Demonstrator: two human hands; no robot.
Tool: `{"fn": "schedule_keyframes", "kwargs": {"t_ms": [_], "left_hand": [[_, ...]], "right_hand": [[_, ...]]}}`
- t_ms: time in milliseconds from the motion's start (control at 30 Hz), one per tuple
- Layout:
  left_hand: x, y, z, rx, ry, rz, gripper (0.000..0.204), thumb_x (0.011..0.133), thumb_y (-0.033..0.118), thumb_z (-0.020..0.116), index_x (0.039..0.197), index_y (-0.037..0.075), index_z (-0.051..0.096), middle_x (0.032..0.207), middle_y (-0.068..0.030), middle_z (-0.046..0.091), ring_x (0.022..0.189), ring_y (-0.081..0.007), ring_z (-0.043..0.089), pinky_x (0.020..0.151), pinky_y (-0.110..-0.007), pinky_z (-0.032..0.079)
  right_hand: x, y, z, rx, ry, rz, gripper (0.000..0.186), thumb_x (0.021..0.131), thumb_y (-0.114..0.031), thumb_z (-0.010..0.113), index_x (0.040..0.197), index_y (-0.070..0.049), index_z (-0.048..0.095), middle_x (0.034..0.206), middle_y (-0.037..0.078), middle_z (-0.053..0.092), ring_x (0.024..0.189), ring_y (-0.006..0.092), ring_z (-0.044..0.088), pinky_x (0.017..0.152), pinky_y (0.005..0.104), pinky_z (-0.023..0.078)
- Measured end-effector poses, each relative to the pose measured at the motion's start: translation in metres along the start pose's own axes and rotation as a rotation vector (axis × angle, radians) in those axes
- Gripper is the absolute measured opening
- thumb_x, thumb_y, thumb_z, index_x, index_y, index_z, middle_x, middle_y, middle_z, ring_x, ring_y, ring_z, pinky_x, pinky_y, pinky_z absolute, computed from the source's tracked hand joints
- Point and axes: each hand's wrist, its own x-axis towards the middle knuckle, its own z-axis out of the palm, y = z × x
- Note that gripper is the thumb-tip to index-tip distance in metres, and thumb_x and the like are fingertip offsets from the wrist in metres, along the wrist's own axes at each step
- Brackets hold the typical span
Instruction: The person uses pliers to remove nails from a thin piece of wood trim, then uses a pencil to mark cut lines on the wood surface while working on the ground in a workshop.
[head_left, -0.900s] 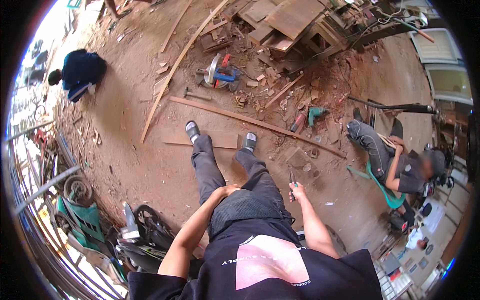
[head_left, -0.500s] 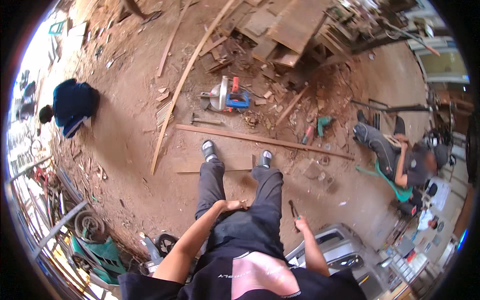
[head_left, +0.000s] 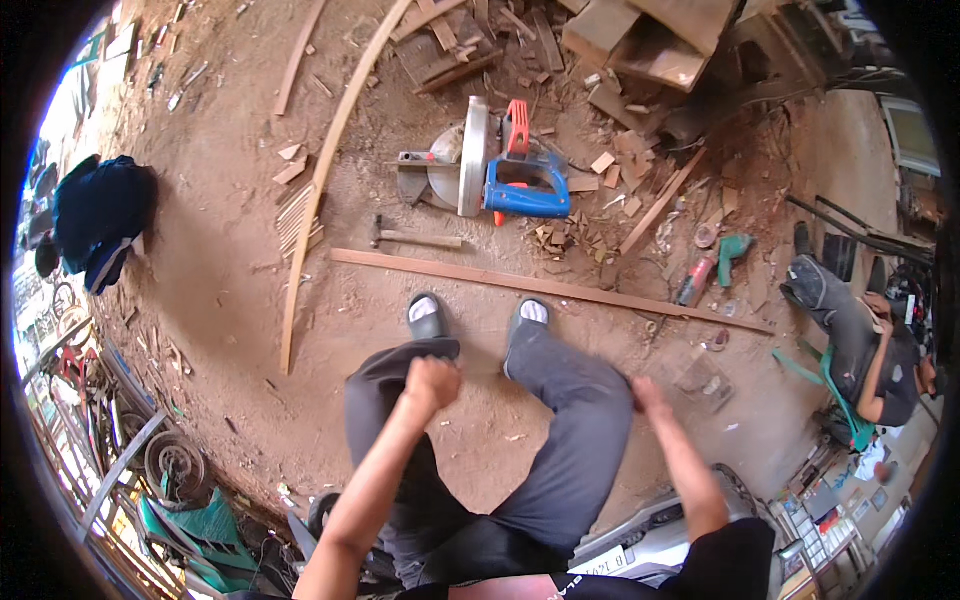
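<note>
The left hand (head_left: 434, 384) rests at the left knee of the person's dark grey trousers (head_left: 565, 430), its fingers curled in toward the palm; whether they are clamped on the cloth, I cannot tell. The right hand (head_left: 650, 395) is at the outer side of the right knee, blurred – whether its fingers are apart or together cannot be made out. The trousers lie under and between the two hands, knees bent and spread, above a pair of dark sandals (head_left: 428, 322) on the dirt ground (head_left: 245, 325).

Just ahead of the sandals, a reddish wooden strip (head_left: 540, 288) lies crosswise. Beyond its left part is a hammer (head_left: 425, 240), and farther on a blue-handled saw (head_left: 530, 195) with a round blade, near scattered wood scraps (head_left: 565, 238). A green drill (head_left: 735, 255) and a red power tool (head_left: 697, 280) lie beyond the strip's right part. A long pale strip (head_left: 325, 165) runs up the left side. Well apart, at right, a seated co-worker (head_left: 895, 345) – also in dark trousers – has both hands together.
</note>
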Motion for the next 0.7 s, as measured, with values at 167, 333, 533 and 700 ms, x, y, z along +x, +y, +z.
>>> {"fn": "schedule_keyframes", "kwargs": {"t_ms": [167,333,533,700], "left_hand": [[-0.007,-0.092,-0.085,-0.211,0.463,-0.153,0.045,0.094,0.021,0.057,0.136,0.005,0.052,0.110,-0.0147,0.068,0.102,-0.0332,0.063,0.084,-0.042,0.052],[-0.034,-0.084,-0.125,-0.658,0.433,0.111,0.060,0.095,0.033,0.058,0.141,-0.002,0.046,0.114,-0.0186,0.068,0.111,-0.0376,0.061,0.099,-0.043,0.045],[-0.019,-0.160,-0.011,-0.811,1.028,-0.021,0.032,0.097,0.017,0.050,0.116,-0.006,0.061,0.108,-0.0186,0.067,0.104,-0.0252,0.064,0.095,-0.038,0.048],[0.126,-0.223,0.081,-0.666,0.717,-0.123,0.035,0.092,0.009,0.065,0.127,0.004,0.061,0.129,-0.0140,0.064,0.123,-0.0264,0.059,0.105,-0.039,0.045]], "right_hand": [[0.134,-0.083,-0.140,-0.115,0.142,-0.352,0.039,0.096,-0.041,0.056,0.111,-0.006,0.063,0.092,0.022,0.069,0.090,0.0431,0.066,0.075,0.0519,0.053],[0.220,-0.121,-0.158,-0.029,0.297,-0.634,0.042,0.097,-0.044,0.055,0.111,-0.006,0.065,0.094,0.019,0.071,0.091,0.0411,0.067,0.078,0.0474,0.053],[0.262,-0.203,-0.096,0.697,-0.229,-0.662,0.039,0.092,-0.032,0.072,0.116,-0.002,0.064,0.086,0.008,0.071,0.080,0.0190,0.070,0.076,0.0348,0.055],[0.228,-0.219,-0.034,1.166,-0.631,-0.742,0.018,0.090,-0.008,0.072,0.101,0.002,0.062,0.082,0.010,0.069,0.074,0.0162,0.069,0.066,0.0305,0.057]]}}
